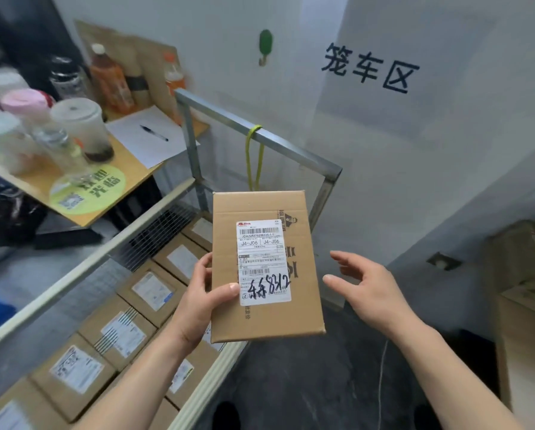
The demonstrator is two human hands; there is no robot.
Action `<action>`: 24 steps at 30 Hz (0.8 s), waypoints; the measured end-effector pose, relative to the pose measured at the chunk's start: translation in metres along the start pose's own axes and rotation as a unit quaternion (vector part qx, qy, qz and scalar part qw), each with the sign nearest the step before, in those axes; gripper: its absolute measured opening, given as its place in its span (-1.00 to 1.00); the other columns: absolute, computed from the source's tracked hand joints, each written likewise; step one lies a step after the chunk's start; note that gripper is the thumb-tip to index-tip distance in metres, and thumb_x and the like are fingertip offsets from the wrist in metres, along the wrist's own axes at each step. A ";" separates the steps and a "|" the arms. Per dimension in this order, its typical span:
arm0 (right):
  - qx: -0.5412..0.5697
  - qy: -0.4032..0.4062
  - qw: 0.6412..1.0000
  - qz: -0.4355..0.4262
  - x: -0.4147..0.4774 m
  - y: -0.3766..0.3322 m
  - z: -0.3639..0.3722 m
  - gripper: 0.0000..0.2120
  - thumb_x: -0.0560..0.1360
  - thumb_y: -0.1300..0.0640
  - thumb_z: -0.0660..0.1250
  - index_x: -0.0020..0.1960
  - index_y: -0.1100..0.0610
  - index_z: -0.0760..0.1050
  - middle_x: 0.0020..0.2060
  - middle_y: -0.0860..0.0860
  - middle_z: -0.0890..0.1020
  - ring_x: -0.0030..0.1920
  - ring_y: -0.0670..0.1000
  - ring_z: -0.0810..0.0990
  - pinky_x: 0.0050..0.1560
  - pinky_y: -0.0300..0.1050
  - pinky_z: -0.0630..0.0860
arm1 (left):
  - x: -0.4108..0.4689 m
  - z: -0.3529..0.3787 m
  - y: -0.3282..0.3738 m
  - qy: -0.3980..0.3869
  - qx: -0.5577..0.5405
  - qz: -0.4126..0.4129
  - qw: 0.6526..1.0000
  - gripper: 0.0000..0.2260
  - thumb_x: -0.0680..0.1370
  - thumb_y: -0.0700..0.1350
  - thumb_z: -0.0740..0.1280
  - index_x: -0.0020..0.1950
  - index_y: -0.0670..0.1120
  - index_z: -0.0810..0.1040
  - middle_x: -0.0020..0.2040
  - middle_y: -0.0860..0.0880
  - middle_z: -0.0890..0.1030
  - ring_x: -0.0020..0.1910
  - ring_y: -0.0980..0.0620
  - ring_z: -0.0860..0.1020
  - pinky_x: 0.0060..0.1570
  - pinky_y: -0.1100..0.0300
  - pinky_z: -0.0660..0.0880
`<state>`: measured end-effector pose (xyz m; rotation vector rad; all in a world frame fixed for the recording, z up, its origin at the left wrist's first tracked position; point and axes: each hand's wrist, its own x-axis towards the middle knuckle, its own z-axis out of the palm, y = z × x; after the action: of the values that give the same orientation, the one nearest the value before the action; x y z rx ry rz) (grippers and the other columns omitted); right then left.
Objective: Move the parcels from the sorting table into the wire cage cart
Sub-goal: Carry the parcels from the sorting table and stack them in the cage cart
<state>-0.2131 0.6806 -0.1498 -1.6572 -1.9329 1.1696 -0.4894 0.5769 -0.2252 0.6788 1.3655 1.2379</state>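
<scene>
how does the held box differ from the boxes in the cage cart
The held box is gripped aloft by the left hand; the carted boxes lie flat in rows. The held box's label bears black handwriting; none shows on the carted boxes. Both are brown cardboard, white-labelled.

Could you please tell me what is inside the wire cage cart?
Inside the wire cage cart lie cardboard parcels with white labels, side by side in rows. The held parcel and the left hand and forearm cover some of them; the cart's floor is hidden.

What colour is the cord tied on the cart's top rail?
Yellow-green; the cord shows best in the head view.
</scene>
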 end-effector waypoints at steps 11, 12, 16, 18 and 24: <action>-0.069 -0.129 0.987 -0.068 0.050 -0.056 0.061 -0.47 0.50 0.09 0.48 0.40 -0.25 0.47 0.29 -0.27 0.55 0.32 -0.19 0.49 0.38 -0.10 0.43 | 0.000 -0.065 -0.007 0.071 -0.040 -0.031 0.996 -0.08 0.11 0.26 0.65 0.40 0.25 0.32 0.33 -0.09 0.54 0.15 -0.19 0.64 0.06 -0.26 0.60; -0.072 -0.146 0.984 -0.077 0.056 -0.060 0.066 -0.47 0.50 0.11 0.47 0.40 -0.25 0.47 0.28 -0.30 0.54 0.30 -0.21 0.48 0.36 -0.13 0.42 | -0.001 -0.069 -0.009 0.082 -0.040 -0.033 0.995 -0.08 0.11 0.26 0.65 0.40 0.25 0.32 0.33 -0.09 0.54 0.15 -0.19 0.65 0.07 -0.26 0.60; -0.080 -0.191 0.971 -0.117 0.089 -0.070 0.082 -0.44 0.47 0.16 0.46 0.39 -0.26 0.49 0.26 -0.32 0.57 0.25 -0.27 0.50 0.24 -0.29 0.42 | -0.001 -0.077 -0.011 0.135 -0.055 -0.034 0.989 -0.12 0.15 0.19 0.62 0.40 0.21 0.32 0.33 -0.12 0.53 0.13 -0.19 0.65 0.05 -0.25 0.61; -0.093 -0.221 0.961 -0.141 0.109 -0.071 0.088 -0.43 0.46 0.14 0.47 0.39 -0.26 0.49 0.29 -0.32 0.56 0.29 -0.29 0.49 0.31 -0.26 0.41 | 0.000 -0.075 -0.011 0.163 -0.063 -0.033 0.984 -0.15 0.16 0.15 0.60 0.39 0.20 0.32 0.33 -0.13 0.52 0.12 -0.18 0.66 0.03 -0.20 0.63; -0.149 -0.294 0.921 -0.209 0.166 -0.082 0.098 -0.44 0.48 0.12 0.45 0.44 -0.19 0.46 0.31 -0.26 0.55 0.31 -0.24 0.47 0.40 -0.16 0.40 | 0.011 -0.060 -0.014 0.256 -0.099 -0.039 0.961 -0.09 0.11 0.17 0.63 0.40 0.15 0.33 0.31 -0.16 0.53 0.08 -0.20 0.67 -0.06 -0.13 0.64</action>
<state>-0.3798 0.8008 -0.1883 -0.9660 -2.7782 1.3373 -0.5448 0.5659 -0.2515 0.1609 1.6348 1.5268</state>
